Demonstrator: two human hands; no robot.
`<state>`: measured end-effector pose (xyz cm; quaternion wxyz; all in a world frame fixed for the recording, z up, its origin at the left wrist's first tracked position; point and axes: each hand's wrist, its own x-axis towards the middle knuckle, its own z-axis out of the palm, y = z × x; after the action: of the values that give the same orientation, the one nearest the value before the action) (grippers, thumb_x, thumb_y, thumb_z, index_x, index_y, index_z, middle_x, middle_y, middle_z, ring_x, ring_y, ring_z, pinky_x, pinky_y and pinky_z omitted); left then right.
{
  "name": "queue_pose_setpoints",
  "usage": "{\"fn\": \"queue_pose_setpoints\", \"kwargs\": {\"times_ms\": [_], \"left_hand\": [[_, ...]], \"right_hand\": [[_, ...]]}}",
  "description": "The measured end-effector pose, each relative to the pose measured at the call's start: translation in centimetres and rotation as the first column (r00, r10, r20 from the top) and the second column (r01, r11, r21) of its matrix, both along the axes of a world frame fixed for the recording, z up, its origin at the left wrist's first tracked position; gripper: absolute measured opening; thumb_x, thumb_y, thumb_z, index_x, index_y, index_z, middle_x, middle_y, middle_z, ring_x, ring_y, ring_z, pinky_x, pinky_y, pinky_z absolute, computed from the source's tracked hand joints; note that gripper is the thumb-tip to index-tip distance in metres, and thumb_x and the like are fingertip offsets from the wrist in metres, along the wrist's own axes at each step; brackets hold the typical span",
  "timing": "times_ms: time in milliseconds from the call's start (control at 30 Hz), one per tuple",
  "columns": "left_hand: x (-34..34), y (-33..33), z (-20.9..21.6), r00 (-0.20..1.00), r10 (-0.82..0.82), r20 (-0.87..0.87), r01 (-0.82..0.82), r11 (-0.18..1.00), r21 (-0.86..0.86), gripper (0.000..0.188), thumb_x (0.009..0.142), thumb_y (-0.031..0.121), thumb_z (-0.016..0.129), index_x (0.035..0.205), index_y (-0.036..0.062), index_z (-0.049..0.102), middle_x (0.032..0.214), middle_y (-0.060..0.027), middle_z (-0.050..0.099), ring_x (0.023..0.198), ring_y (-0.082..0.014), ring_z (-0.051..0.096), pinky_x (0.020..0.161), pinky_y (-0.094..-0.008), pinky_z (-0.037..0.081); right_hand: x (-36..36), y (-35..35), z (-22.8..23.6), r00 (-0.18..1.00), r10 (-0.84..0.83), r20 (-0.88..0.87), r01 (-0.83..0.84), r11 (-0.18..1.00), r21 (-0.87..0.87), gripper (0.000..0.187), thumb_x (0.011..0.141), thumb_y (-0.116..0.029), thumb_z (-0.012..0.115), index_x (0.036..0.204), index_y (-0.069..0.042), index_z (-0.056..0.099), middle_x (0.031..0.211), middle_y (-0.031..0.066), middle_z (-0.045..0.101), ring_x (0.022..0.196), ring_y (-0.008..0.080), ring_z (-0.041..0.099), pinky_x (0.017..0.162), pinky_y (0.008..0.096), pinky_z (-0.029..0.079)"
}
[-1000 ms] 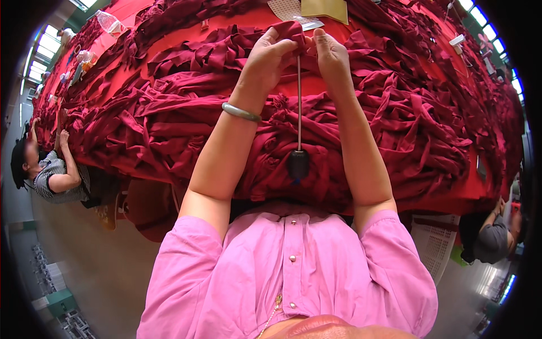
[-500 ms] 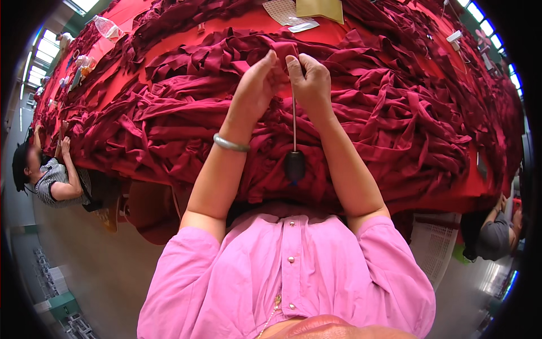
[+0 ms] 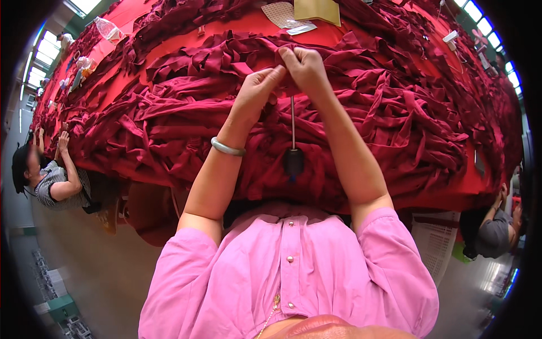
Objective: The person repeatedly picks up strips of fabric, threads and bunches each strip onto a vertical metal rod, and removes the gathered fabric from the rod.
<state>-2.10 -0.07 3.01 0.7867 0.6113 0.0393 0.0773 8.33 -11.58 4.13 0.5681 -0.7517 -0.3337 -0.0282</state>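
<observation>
Dark red fabric (image 3: pixel 186 121) lies in heaped, twisted strips in front of me and at both sides. My right hand (image 3: pixel 305 70) is closed, thumb against fingers, pinching the fabric at the middle of the heap. Just left of it and a little nearer is my left hand (image 3: pixel 258 93), also closed, its thumb tip close to the right hand; the cloth in its fingers is mostly hidden. Below the hands a thin metal rod (image 3: pixel 293 121) points away from me out of a black handle (image 3: pixel 293 162), like a screwdriver. Neither hand grips the handle.
Beyond the heap, a yellow-brown sheet (image 3: pixel 317 11) and a clear plastic piece (image 3: pixel 302 28) lie on red cloth. A clear plastic bottle (image 3: pixel 108 29) is at the far left. One person (image 3: pixel 59 181) works at the left edge, another (image 3: pixel 494 234) at the right. A brown seat (image 3: pixel 149 212) stands below.
My right hand has moved slightly away and left, off the end of the rod. My left hand has come down a little and tilted toward it. The rod and handle stay nearly in place.
</observation>
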Motion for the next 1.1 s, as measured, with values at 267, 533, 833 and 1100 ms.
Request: {"fn": "queue_pose_setpoints", "kwargs": {"times_ms": [267,533,833,1100], "left_hand": [[1.3,-0.9,0.0,0.996,0.084,0.038,-0.077,0.984,-0.159,0.018,0.093,0.023,0.061,0.092,0.0066,0.066,0.067,0.0088,0.054,0.052,0.0014,0.04,0.044,-0.017,0.029],[-1.4,-0.7,-0.8,0.998,-0.063,-0.01,0.063,0.997,-0.049,0.022,0.095,0.028,0.058,0.09,0.0078,0.064,0.067,0.0071,0.053,0.053,-0.0012,0.043,0.047,-0.0183,0.032],[1.6,0.1,-0.9,0.999,0.015,0.041,-0.004,0.963,-0.27,0.014,0.094,0.02,0.059,0.087,0.0087,0.061,0.068,0.0062,0.055,0.052,-0.0013,0.043,0.045,-0.0183,0.031],[-2.6,-0.9,-1.2,0.991,-0.134,0.005,0.134,0.989,-0.062,0.019,0.094,0.019,0.06,0.078,0.0083,0.058,0.062,0.0078,0.047,0.051,0.0001,0.038,0.045,-0.0174,0.028]], "right_hand": [[-7.2,-5.4,-1.5,0.995,0.049,-0.083,-0.063,0.983,-0.174,0.043,0.089,-0.035,0.057,0.067,0.002,0.058,0.061,0.0219,0.052,0.056,0.0338,0.056,0.054,0.0422,0.04],[0.7,-1.0,0.1,0.998,0.066,0.009,-0.067,0.997,0.032,0.041,0.091,-0.031,0.058,0.069,0.003,0.054,0.054,0.0089,0.045,0.052,0.014,0.043,0.048,0.0351,0.035],[-5.7,-5.3,-1.3,0.962,0.174,-0.213,-0.198,0.975,-0.1,0.033,0.093,-0.029,0.057,0.08,0.001,0.061,0.062,-0.0021,0.049,0.06,0.0045,0.043,0.052,0.0259,0.036],[5.9,0.6,4.9,0.776,0.386,-0.5,-0.186,0.896,0.403,0.054,0.096,-0.055,0.041,0.096,-0.007,0.065,0.079,-0.0013,0.062,0.067,0.0083,0.053,0.059,0.0239,0.038]]}}
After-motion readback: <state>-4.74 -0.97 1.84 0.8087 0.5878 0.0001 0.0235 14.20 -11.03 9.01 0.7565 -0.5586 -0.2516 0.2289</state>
